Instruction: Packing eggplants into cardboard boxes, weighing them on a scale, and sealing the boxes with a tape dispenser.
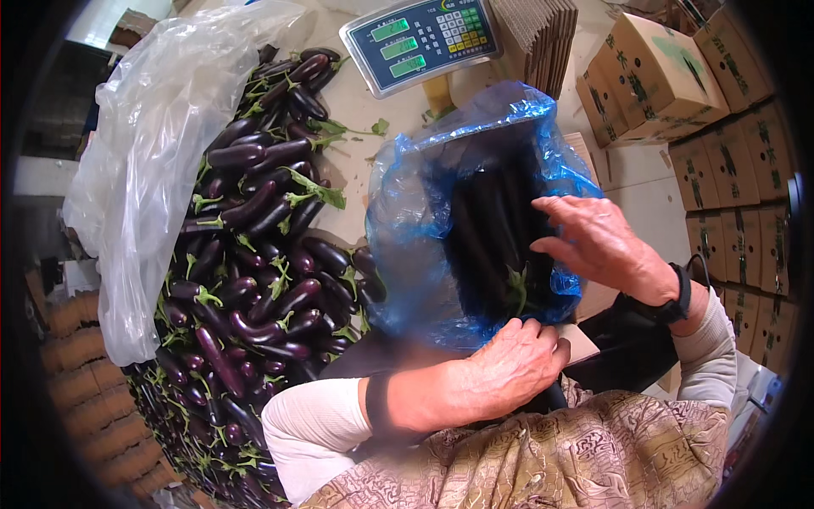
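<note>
In front of me, a blue translucent plastic bag [407, 216] lines an opened cardboard box. Dark eggplants [489, 235] lie lengthwise inside it, one with its green stem towards me. My right hand [591, 245] is over the bag's right side, thumb and fingers apart, fingertips beside the eggplants. At the near edge of the bag, by a cardboard flap [580, 343], rests my left hand [518, 356] with curled fingers. Whether those fingers pinch the plastic or the box rim is hidden.
A large pile of loose eggplants [254, 299] spreads to the left, partly under a clear plastic sheet [152, 159]. Beyond the box stands a digital scale display [420, 44], beside folded cardboard [540, 38]. Stacked cartons [731, 191] line the right.
</note>
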A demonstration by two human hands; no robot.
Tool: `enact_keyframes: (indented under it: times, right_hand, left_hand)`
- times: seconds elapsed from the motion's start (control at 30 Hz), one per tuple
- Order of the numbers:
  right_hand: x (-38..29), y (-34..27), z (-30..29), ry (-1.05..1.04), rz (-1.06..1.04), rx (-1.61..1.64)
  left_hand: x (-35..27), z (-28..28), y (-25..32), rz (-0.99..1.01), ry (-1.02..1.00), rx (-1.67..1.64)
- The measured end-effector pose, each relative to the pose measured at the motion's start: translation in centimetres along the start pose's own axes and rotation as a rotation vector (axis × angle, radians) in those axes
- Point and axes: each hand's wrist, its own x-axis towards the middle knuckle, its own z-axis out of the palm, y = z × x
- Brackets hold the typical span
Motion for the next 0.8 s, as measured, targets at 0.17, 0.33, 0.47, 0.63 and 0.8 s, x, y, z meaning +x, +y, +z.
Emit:
enact_keyframes:
  times: [0.17,0.33,0.47,0.63,0.8]
  right_hand:
    - [-0.5,1.5,-1.1,0.061,0.005,0.105]
    - [-1.0,2.3,-1.6,0.020,0.027,0.125]
    - [-1.3,2.7,-1.6,0.057,-0.044,0.116]
    - [-1.2,2.7,-1.6,-0.016,-0.020,0.107]
    - [-1.5,2.6,-1.4,-0.025,-0.038,0.097]
  left_hand:
    - [0.5,-0.1,-0.2,0.005,-0.036,-0.037]
    - [1.0,-0.1,-0.3,0.009,-0.060,-0.025]
    - [1.0,-0.4,-0.5,0.034,-0.080,-0.006]
    - [1.0,-0.9,-0.6,0.049,-0.065,-0.001]
    - [0.7,-0.9,0.1,0.034,-0.016,-0.024]
